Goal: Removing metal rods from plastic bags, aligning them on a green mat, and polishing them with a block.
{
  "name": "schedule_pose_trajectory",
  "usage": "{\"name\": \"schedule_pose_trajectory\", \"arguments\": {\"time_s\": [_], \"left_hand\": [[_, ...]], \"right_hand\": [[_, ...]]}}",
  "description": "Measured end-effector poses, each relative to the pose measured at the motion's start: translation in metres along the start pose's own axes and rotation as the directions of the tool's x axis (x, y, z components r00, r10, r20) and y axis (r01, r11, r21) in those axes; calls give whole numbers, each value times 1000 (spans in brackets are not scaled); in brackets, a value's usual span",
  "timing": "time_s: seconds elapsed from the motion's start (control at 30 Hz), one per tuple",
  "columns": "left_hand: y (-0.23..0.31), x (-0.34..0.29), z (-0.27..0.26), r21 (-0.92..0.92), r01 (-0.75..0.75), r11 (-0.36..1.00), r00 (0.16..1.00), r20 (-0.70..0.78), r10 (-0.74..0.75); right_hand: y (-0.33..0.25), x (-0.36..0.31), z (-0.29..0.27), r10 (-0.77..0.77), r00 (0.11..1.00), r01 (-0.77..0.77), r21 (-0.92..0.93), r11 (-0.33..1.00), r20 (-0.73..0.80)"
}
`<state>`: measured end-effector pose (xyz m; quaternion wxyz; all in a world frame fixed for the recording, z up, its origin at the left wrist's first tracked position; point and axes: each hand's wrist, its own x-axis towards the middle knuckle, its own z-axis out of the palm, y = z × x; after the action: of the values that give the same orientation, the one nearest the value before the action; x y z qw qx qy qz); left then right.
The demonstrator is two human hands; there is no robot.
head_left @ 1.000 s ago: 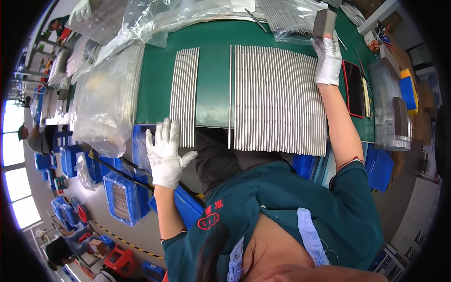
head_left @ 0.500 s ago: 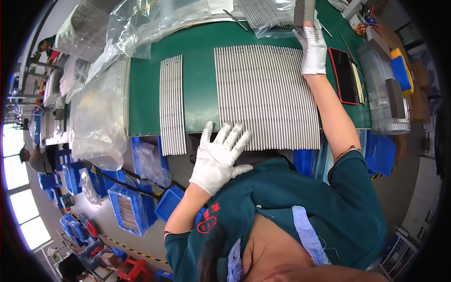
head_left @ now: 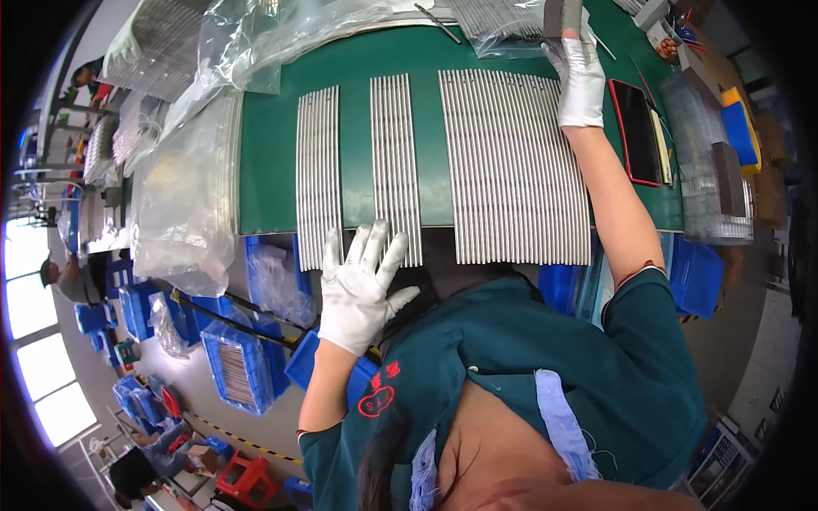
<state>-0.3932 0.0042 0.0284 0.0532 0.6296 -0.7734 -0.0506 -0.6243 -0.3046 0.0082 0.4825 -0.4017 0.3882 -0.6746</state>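
Note:
Thin silvery metal rods lie side by side on the green table (head_left: 356, 145) in three groups: a narrow left one (head_left: 318, 179), a narrow middle one (head_left: 396, 162) and a wide right one (head_left: 520, 170). Their near ends jut past the table edge. My left hand (head_left: 360, 294), in a white glove, is open with fingers spread, its fingertips at the near ends of the left and middle groups. Beyond the wide group's far right corner, my gloved right hand (head_left: 581, 85) grips a grey block (head_left: 558, 17); its thumb tip pokes bare from the glove.
A phone in a red case (head_left: 635, 132) lies right of the rods, beside a clear plastic box (head_left: 711, 200). Plastic bags (head_left: 183, 187) cover the left side. More bagged rods (head_left: 503, 21) and a dark thin rod (head_left: 438, 23) lie at the back. Blue crates (head_left: 243, 366) stand below.
A narrow strip of rods has been parted from the wide group and slid left, forming the middle group. My left hand has moved left. My right hand still holds the block.

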Motion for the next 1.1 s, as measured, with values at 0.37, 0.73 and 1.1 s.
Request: {"name": "schedule_pose_trajectory", "arguments": {"time_s": [0.37,0.73,1.1], "left_hand": [[30,34,2,-76,-165,983,983,68,170],[9,14,-9,-7,-42,999,997,57,42],[32,49,-9,-25,-174,984,982,67,176]], "right_hand": [[18,12,-13,-83,989,81,29,996,121],[-1,-3,0,-26,996,25,12,1000,88],[10,7,-10,-102,990,102,6,995,102]]}}
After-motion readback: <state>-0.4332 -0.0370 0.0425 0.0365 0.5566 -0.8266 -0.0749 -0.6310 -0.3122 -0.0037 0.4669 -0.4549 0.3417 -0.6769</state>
